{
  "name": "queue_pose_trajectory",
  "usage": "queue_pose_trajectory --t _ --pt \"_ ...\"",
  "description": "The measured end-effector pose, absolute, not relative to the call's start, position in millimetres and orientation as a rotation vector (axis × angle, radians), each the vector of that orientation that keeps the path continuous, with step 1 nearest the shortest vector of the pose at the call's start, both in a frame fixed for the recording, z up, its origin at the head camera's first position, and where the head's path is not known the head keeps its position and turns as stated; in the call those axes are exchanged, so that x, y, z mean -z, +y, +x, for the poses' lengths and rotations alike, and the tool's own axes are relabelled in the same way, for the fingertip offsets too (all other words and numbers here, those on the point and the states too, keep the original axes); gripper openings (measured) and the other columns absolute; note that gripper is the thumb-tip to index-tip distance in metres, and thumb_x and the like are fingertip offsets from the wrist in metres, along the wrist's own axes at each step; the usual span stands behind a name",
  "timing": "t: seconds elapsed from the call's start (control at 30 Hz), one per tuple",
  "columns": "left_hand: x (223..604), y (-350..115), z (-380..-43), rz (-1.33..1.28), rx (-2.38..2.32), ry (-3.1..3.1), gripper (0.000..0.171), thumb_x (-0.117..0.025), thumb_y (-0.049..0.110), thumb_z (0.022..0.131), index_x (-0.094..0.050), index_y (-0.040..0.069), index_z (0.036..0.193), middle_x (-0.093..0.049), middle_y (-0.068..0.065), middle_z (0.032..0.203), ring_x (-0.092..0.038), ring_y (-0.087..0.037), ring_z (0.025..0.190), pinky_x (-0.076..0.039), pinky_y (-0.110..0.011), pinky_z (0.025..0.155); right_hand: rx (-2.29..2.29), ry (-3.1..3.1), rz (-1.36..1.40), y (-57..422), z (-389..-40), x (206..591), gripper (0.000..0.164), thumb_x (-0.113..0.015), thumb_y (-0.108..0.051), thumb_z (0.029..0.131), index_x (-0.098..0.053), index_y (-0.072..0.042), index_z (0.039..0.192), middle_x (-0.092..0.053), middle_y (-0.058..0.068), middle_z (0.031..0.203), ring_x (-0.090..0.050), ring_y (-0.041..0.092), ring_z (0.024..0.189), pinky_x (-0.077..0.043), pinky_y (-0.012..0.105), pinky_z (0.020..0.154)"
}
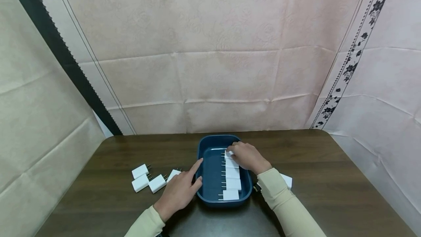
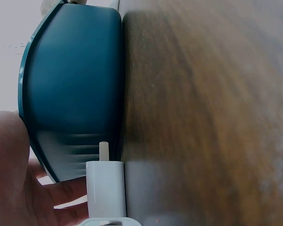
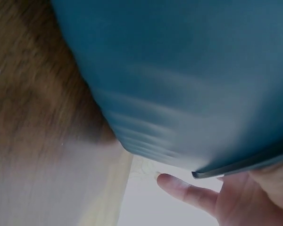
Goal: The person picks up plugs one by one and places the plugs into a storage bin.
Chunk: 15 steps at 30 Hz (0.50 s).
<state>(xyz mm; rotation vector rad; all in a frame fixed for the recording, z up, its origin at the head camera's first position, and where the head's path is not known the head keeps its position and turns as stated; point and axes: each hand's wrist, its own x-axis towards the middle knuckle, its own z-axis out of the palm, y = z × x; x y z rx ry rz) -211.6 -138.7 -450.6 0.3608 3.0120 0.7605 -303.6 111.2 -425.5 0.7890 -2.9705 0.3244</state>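
Observation:
A blue plastic tray (image 1: pixel 210 196) stands on the table, with several white plug chargers (image 1: pixel 233 184) lined up along its right side, prongs to the left. Over the far end of that row, my right hand (image 1: pixel 247 156) reaches inside and pinches the farthest charger (image 1: pixel 228 154) between thumb and fingers. In the right wrist view the tray wall hides most of that grip. My left hand (image 1: pixel 181 190) rests at the tray's left rim, index finger stretched along it and thumb apart. Close by the left hand, a charger (image 2: pixel 105 188) stands out in the left wrist view.
Left of the tray several more white chargers (image 1: pixel 140 183) lie on the dark wood table (image 1: pixel 108 193). A white piece (image 1: pixel 287 180) shows beyond my right forearm. Pale cloth (image 1: pixel 227 79) hangs behind the table and at both sides.

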Motion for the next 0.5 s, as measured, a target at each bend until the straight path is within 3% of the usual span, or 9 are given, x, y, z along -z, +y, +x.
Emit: queue_pose_trajectory --t 0.27,0.5 --pt "451 -138 -211 0.358 -0.763 3.009 0.061 -0.049 0.037 0.103 -0.029 0.03 0.16 -0.05 0.005 0.061 -0.045 -0.013 0.056 -0.033 -0.032 0.051 -0.292 -2.885 0.827 116 -300 424 0.026 -0.072 -0.014 0.093 -0.074 -0.013 0.119 -0.073 0.006 0.113 -0.062 0.016 0.09 -0.058 0.036 0.088" --pt "451 -139 -211 0.364 -0.77 3.009 0.061 -0.049 0.036 0.104 -0.029 0.029 0.16 -0.05 0.006 0.062 -0.045 -0.013 0.055 -0.033 -0.032 0.051 -0.376 -2.872 0.809 122 -291 419 0.03 -0.074 -0.015 0.092 -0.073 -0.012 0.122 -0.07 0.007 0.123 -0.063 0.021 0.104 -0.057 0.04 0.094"
